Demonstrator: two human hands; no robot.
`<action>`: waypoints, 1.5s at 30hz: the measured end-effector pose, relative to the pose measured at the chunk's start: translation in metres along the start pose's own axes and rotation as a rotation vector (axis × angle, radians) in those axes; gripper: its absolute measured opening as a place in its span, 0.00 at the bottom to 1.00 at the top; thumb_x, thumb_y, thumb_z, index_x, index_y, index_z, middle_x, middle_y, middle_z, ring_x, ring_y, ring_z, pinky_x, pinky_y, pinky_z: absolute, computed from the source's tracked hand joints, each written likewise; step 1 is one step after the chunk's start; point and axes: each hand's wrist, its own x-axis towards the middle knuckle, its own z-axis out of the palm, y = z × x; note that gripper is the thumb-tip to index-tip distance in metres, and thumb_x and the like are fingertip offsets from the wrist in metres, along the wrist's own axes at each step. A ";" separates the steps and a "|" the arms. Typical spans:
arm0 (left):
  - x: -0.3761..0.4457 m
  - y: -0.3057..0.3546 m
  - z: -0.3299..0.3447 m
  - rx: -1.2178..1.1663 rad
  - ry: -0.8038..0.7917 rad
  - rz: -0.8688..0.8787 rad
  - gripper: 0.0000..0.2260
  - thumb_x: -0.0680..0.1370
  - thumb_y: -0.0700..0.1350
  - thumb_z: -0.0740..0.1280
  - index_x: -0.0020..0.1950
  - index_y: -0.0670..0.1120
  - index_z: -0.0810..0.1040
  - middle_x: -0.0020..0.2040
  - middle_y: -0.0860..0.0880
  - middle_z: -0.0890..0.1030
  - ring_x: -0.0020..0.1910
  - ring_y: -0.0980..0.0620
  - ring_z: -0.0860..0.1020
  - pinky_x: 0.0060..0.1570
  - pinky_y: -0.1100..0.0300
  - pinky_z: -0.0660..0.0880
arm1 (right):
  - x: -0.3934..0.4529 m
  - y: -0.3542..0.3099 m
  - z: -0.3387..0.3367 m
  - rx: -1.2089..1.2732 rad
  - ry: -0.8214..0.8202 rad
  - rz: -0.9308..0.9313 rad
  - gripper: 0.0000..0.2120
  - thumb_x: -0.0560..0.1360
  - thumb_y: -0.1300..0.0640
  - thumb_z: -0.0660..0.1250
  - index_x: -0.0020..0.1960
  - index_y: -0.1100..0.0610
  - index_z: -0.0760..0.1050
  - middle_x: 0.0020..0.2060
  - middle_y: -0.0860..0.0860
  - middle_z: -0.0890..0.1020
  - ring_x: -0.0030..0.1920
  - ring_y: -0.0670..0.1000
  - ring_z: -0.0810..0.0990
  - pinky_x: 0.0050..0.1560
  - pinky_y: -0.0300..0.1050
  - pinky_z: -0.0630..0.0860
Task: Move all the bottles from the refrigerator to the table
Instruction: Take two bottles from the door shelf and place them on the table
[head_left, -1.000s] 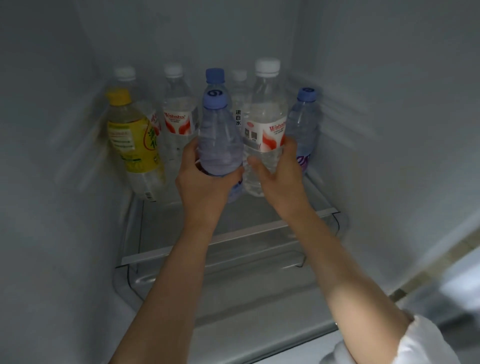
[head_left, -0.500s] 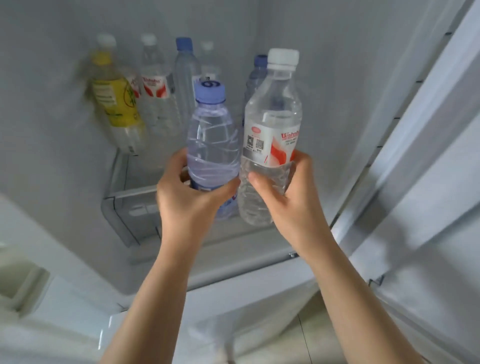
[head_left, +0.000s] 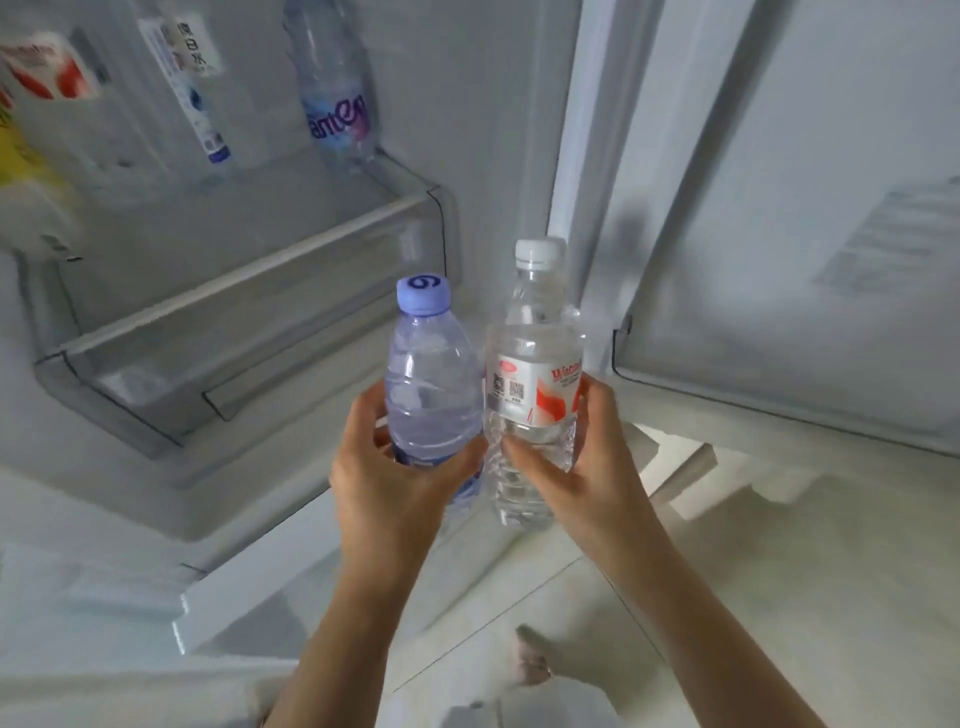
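Note:
My left hand (head_left: 387, 493) grips a bluish water bottle (head_left: 431, 389) with a lilac cap. My right hand (head_left: 582, 478) grips a clear water bottle (head_left: 535, 374) with a white cap and a red-and-white label. Both bottles are upright, side by side and touching, held out in front of the open refrigerator. Several bottles still stand on the refrigerator shelf (head_left: 244, 270) at the upper left: a blue-tinted one (head_left: 335, 98), a clear one with a white and blue label (head_left: 192, 83), a red-labelled one (head_left: 47, 73) and a yellow-labelled one (head_left: 21, 166) at the edge.
The open refrigerator door (head_left: 779, 234) stands at the right. A pale tiled floor (head_left: 519, 597) lies below, with my foot (head_left: 532, 657) on it. A clear drawer (head_left: 156, 374) sits under the shelf.
Both hands have pulled the two bottles out of the refrigerator and toward me. The view has tilted down and back, so the shelf now sits at the upper left.

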 end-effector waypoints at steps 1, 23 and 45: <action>-0.009 -0.004 -0.001 0.002 -0.041 -0.003 0.30 0.59 0.44 0.83 0.58 0.48 0.77 0.46 0.59 0.83 0.42 0.61 0.82 0.41 0.64 0.80 | -0.014 0.005 0.000 -0.007 0.022 0.036 0.30 0.69 0.57 0.75 0.66 0.56 0.65 0.58 0.49 0.78 0.56 0.42 0.79 0.54 0.33 0.76; -0.257 0.004 0.126 0.171 -0.847 0.042 0.34 0.59 0.59 0.76 0.61 0.47 0.74 0.50 0.53 0.81 0.42 0.57 0.80 0.40 0.77 0.75 | -0.326 0.079 -0.170 0.071 0.658 0.683 0.31 0.67 0.55 0.77 0.63 0.49 0.62 0.54 0.40 0.77 0.54 0.42 0.80 0.59 0.52 0.78; -0.409 0.062 0.365 0.231 -0.994 -0.037 0.32 0.64 0.51 0.80 0.63 0.49 0.71 0.55 0.53 0.79 0.51 0.49 0.79 0.51 0.58 0.77 | -0.387 0.162 -0.434 0.092 0.889 0.809 0.34 0.64 0.57 0.79 0.64 0.49 0.64 0.58 0.48 0.78 0.58 0.53 0.79 0.61 0.58 0.76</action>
